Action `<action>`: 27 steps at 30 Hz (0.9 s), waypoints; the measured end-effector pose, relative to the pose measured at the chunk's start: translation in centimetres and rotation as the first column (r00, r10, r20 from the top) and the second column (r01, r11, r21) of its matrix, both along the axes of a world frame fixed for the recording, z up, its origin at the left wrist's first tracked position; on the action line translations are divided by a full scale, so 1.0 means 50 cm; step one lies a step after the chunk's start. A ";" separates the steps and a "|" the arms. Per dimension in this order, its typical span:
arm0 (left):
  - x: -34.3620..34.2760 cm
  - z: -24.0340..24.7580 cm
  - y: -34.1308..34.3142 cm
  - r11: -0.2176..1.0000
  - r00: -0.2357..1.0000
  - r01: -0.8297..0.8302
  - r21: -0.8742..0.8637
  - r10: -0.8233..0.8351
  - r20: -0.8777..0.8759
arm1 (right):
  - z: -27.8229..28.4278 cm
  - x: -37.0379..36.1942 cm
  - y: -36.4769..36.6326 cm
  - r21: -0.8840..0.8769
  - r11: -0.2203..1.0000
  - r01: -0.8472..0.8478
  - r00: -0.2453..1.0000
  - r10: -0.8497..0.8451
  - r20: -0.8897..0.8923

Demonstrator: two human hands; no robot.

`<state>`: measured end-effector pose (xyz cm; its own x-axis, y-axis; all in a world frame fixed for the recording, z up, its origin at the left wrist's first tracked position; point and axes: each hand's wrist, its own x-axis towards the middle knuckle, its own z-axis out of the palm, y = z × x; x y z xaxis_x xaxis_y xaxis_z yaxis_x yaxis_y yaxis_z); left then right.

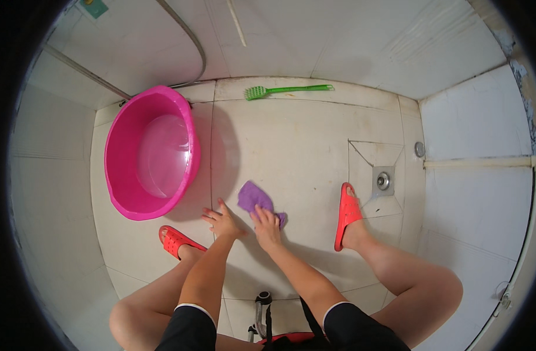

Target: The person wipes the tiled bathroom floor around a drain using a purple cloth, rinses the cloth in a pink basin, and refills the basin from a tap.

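Note:
A purple cloth point(254, 196) lies crumpled on the pale tiled floor point(291, 140), in front of me. My right hand point(267, 227) presses down on its near edge, fingers bent over the fabric. To the left of the cloth, my left hand point(222, 223) hovers with its fingers spread and nothing in it. A large pink basin point(192, 169) stands at the left, beyond my left hand, with some clear liquid in the bottom.
A green scrubbing brush point(291, 89) lies by the far wall. A metal floor drain point(383, 181) sits at the right, near my red slipper point(348, 216). Behind the basin a metal shower hose point(192, 41) hangs along the wall. White walls enclose the floor.

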<state>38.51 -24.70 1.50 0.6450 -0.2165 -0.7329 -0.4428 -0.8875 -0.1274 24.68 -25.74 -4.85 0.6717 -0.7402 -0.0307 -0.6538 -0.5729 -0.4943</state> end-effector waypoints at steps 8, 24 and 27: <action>0.005 0.010 0.003 1.000 1.000 -0.001 -0.002 0.001 -0.028 | -0.078 -0.159 -0.162 -0.234 0.946 0.224 0.968 -0.243 -0.058; 0.009 0.009 -0.008 0.999 1.000 -0.021 0.034 0.021 -0.019 | -0.012 0.049 -0.340 0.008 0.838 0.545 0.742 -0.486 0.462; 0.011 0.010 -0.009 0.999 0.999 -0.023 0.047 0.024 -0.025 | 0.044 0.162 -0.309 -0.042 0.998 0.040 0.998 -0.038 0.058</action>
<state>39.08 -25.14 2.00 0.6303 -0.1665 -0.7583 -0.4254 -0.8911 -0.1580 32.79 -41.20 -2.67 0.6421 -0.7656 0.0394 -0.6472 -0.5689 -0.5074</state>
